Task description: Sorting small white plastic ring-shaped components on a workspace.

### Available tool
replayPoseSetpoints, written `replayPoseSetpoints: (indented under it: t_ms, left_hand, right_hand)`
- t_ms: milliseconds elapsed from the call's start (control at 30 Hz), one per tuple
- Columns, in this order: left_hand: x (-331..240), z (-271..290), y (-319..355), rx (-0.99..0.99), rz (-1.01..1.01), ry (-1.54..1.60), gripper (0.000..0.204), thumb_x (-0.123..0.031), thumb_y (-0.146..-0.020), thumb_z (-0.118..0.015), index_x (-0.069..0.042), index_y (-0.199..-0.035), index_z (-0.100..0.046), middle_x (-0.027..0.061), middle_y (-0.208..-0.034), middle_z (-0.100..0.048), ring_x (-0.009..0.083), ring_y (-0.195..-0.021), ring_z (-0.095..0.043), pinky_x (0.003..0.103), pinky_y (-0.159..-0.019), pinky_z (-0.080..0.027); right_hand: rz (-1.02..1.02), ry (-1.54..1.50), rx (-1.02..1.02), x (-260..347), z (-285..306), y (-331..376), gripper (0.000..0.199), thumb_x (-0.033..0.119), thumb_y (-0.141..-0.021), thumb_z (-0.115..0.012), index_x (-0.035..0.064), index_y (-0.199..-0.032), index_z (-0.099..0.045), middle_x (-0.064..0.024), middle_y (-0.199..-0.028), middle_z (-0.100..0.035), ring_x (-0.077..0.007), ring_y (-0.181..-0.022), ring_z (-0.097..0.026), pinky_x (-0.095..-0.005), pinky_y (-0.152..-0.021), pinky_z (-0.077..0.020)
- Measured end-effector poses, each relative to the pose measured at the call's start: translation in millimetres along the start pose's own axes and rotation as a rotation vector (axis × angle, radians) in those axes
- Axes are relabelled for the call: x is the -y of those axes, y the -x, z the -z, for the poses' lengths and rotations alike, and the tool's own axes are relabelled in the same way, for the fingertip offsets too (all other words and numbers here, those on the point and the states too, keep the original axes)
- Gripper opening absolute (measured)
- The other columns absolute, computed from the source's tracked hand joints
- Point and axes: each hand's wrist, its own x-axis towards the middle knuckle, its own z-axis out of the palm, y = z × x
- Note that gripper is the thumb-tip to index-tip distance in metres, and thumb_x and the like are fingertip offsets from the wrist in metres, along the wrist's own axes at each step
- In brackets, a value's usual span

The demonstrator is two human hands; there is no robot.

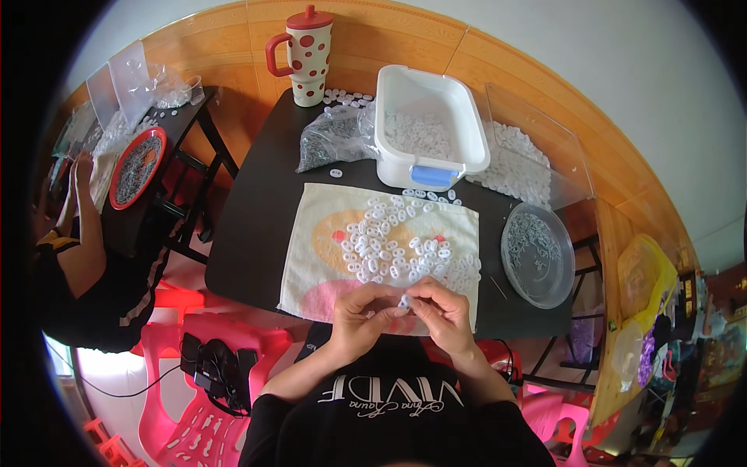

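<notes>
Near the table's front edge, my left hand (pixel 362 317) and my right hand (pixel 445 313) meet over a towel. Between their fingertips is a small white oval plastic piece (pixel 405 300), pinched from both sides. Just beyond my fingers, a loose heap of similar white oval pieces (pixel 375 243), each with small holes, spreads over the pale patterned towel (pixel 299 261). Smaller whitish parts (pixel 462 272) lie at the towel's right side. A clear round dish (pixel 538 296) to the right contains many small grey parts, and a thin stick (pixel 498 288) rests beside it.
A white bin (pixel 394 166) with a blue latch stands behind the towel, beside a clear bag (pixel 333 140) of grey parts. A clear box (pixel 572 175) has white pieces. Behind stands a spotted tumbler (pixel 309 66). At left, another person's arm (pixel 87 226) is near a red tray (pixel 117 194).
</notes>
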Motion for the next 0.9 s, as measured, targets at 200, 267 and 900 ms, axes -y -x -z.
replayPoseSetpoints:
  t_ms: [200, 267, 900]
  left_hand:
    - [-11, 0, -7, 0.020, -0.046, -0.494, 0.038, 0.011, -0.076, -0.071, 0.000, -0.112, -0.065, 0.0063, -0.084, -0.066, 0.0115, -0.069, -0.064, 0.025, -0.059, -0.051]
    - [-11, -1, -9, 0.015, -0.033, -0.633, 0.039, 0.011, -0.073, -0.070, 0.000, -0.111, -0.065, 0.0078, -0.082, -0.066, 0.0138, -0.067, -0.064, 0.026, -0.057, -0.050]
    - [-5, 15, -14, 0.171, -0.246, -0.884, 0.026, 0.006, -0.076, -0.063, 0.003, -0.101, -0.067, 0.0171, -0.084, -0.066, 0.0357, -0.078, -0.064, 0.040, -0.067, -0.052]
  right_hand:
    - [0.158, 0.274, 0.022, -2, 2, -2, 0.022, -0.013, -0.085, -0.057, -0.0054, -0.104, -0.065, -0.0114, -0.087, -0.063, -0.0191, -0.073, -0.061, -0.0267, -0.063, -0.0465]
    - [0.210, 0.372, 0.021, -5, 1, -3, 0.023, -0.014, -0.082, -0.056, -0.0052, -0.103, -0.064, -0.0130, -0.086, -0.064, -0.0228, -0.073, -0.063, -0.0289, -0.063, -0.0482]
    - [0.352, 0.680, 0.033, -20, -4, 3, 0.034, -0.017, -0.068, -0.055, -0.0021, -0.097, -0.064, -0.0128, -0.091, -0.064, -0.0308, -0.077, -0.065, -0.0364, -0.063, -0.0520]
